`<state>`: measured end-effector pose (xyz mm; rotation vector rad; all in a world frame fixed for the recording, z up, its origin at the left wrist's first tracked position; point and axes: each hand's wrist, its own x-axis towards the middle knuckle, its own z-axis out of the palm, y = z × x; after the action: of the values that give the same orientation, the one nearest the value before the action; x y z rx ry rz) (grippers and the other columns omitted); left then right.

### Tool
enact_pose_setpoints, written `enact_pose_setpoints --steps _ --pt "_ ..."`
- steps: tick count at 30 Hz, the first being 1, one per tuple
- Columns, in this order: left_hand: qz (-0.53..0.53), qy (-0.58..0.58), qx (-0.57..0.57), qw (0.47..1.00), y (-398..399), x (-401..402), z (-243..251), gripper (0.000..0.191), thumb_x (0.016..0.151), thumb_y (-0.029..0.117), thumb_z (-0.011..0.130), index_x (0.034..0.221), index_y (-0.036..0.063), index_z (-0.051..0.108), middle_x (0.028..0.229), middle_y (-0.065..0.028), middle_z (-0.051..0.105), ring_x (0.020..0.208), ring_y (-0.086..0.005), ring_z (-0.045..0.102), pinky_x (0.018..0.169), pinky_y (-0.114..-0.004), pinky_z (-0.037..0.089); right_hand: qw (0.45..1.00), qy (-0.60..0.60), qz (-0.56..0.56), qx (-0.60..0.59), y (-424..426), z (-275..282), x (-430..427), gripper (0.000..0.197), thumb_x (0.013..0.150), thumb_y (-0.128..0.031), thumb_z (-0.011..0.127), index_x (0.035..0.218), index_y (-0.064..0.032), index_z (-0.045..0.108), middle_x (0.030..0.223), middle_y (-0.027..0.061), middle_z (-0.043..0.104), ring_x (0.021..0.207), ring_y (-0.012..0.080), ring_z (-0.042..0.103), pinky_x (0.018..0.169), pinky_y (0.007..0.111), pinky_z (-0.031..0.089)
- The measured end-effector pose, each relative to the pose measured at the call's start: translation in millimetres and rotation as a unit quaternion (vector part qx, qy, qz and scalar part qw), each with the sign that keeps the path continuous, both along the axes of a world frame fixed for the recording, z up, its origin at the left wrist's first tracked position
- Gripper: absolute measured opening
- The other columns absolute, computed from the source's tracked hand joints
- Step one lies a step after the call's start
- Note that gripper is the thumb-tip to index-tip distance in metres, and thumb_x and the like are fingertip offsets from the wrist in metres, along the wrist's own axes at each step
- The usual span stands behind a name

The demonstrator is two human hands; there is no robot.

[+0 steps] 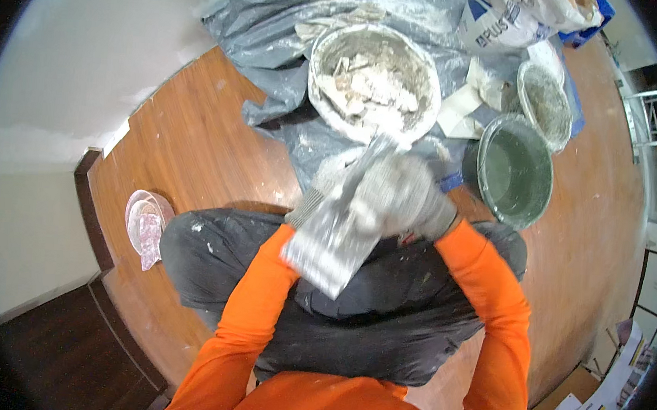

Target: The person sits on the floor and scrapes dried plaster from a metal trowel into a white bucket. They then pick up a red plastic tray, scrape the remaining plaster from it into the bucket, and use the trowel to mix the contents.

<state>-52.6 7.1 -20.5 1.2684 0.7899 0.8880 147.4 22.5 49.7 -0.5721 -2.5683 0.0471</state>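
A long, flat steel trowel blade (331, 251) slants over my lap, blurred by motion and smeared with white compound. Behind its left edge, my left hand (319, 190), in a grey knit glove, holds it from below; the handle is hidden. My right hand (403, 196), gloved alike, is curled over the blade's right side. Blur hides whether its fingers grip another tool. Just beyond the blade's far end stands a round tub (317, 93), its rim and walls caked white. Lumpy white plaster or filler (374, 88) lies in it.
A dusty grey plastic sheet (265, 40) lies under the tub. To the right stand a dark green bucket (513, 172) and a crusted basin (544, 103), with a printed sack (507, 20) behind. A small pink container (150, 215) sits left of my knee on the wood floor (196, 138).
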Motion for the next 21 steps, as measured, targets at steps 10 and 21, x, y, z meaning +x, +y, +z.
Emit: enact_pose_setpoints --steps 10,21 --pt "0.106 -0.323 -0.305 0.890 -22.3 20.3 8.7 0.045 0.108 0.022 0.053 0.148 0.0023 0.050 0.140 -0.0123 0.060 0.125 -0.0190 0.060 0.105 -0.034 0.051 0.998 0.038 -0.027 -0.050 16.4 10.6 0.0 0.018 0.081 -0.035 0.071 0.077 -0.0186 0.065 0.079 0.0033 0.066 0.076 0.0260 0.066 0.073 0.042 0.053" --pt "0.054 -0.105 -0.159 0.980 -38.2 -3.8 -30.5 0.059 0.107 0.014 0.046 0.162 0.0050 0.027 0.163 -0.0124 0.037 0.145 -0.0218 0.043 0.121 -0.035 0.038 0.994 0.093 0.044 -0.046 4.0 26.5 -19.8 0.024 0.080 -0.035 0.074 0.072 -0.0147 0.067 0.070 0.0068 0.063 0.070 0.0284 0.064 0.065 0.044 0.051"
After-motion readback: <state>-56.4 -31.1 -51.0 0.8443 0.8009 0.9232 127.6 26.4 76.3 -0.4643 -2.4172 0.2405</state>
